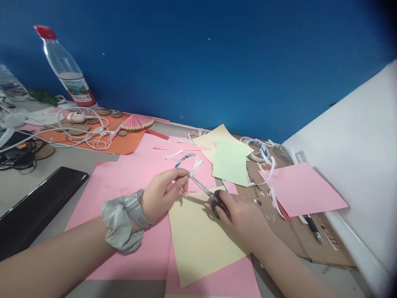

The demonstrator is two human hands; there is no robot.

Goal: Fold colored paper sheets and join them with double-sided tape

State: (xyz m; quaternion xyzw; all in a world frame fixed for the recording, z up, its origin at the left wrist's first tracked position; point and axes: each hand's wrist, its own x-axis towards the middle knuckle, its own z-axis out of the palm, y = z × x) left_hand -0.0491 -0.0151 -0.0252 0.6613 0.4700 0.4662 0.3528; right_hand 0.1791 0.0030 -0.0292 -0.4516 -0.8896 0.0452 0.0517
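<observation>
My left hand (163,192) pinches one end of a curled white paper strip (188,160) with blue marks, held just above the pink sheets. A watch and a grey scrunchie sit on that wrist. My right hand (240,215) grips the black handles of a pair of scissors (207,193). The blades point up and left, and their tips reach the strip by my left fingertips. Under both hands lies a pale yellow sheet (198,240) on top of large pink paper (133,178).
Green (231,163) and yellow sheets, a pink sheet (302,190), white paper curls (263,155), cardboard and a pen (314,229) lie right. A water bottle (66,70), white cables, a pink paper fan (136,123) and a black device (34,207) lie left. White board rises at right.
</observation>
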